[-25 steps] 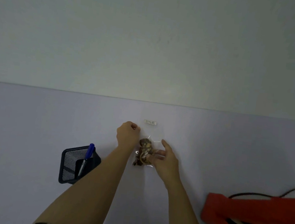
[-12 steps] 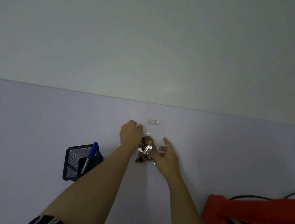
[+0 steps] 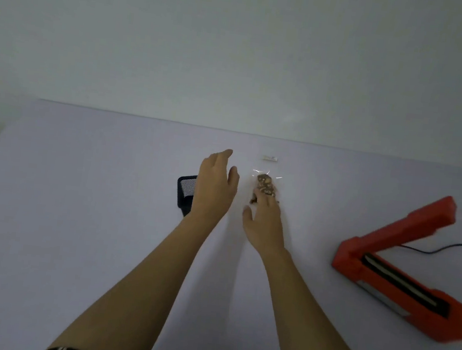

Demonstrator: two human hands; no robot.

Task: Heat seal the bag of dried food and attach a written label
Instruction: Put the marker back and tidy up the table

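A clear bag of brown dried food (image 3: 264, 185) lies flat on the pale table (image 3: 75, 214) at its middle. My right hand (image 3: 264, 222) rests flat on the near end of the bag, fingers spread over it. My left hand (image 3: 214, 186) hovers just left of the bag, apart from it, fingers open and holding nothing. A small white label (image 3: 270, 158) lies on the bag's far end. The red heat sealer (image 3: 403, 269) stands open in a V at the right, its black cord (image 3: 446, 247) trailing right.
A black mesh pen holder (image 3: 185, 194) stands behind my left hand, mostly hidden by it. The table's far edge meets a plain wall. Its left edge drops off at the far left.
My left hand has let go of the bag's left edge and lifted away, opening. The camera view has shifted, so the sealer is now fully visible and the pen holder is hidden behind my hand.
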